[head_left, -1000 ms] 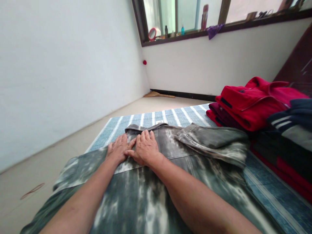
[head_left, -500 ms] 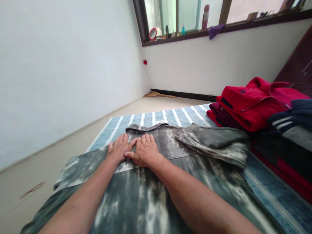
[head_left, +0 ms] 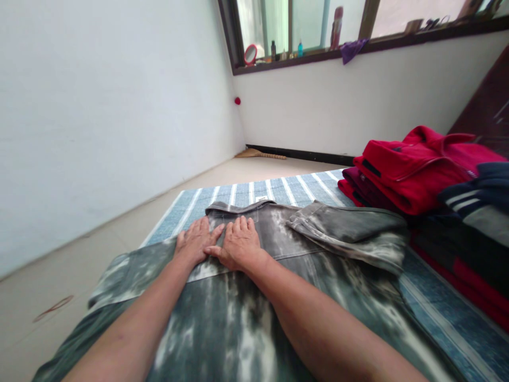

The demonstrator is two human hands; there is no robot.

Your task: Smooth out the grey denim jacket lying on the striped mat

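- Containers first: up on the window ledge [head_left: 393, 42] at upper right there's a brown cup [head_left: 414, 26], then a tall reddish flask [head_left: 336, 29], a blue bottle [head_left: 300, 50] and a dark bottle [head_left: 273, 51] towards upper middle. Can't tell what's in any of them from here, sorry.
- The tie-dye shirt [head_left: 222, 329], grey-green with white patches, is spread over the lower middle of the frame on a striped blue sheet [head_left: 238, 193], collar [head_left: 238, 208] away from the person, right-hand sleeve [head_left: 353, 225] folded back on itself.
- Left hand [head_left: 194, 243] lies palm down just below the collar; right hand [head_left: 240, 246] is flat right beside it, thumb reaching over to the left one. Neither grip is clenched on anything, fingers are just stretched out on the cloth.
- Compared with a second ago: right fingertips sit slightly further back from the collar, left hand pretty much the same spot. Shirt hasn't budged, and neither has the clothes pile [head_left: 417, 170] at right, red top uppermost.
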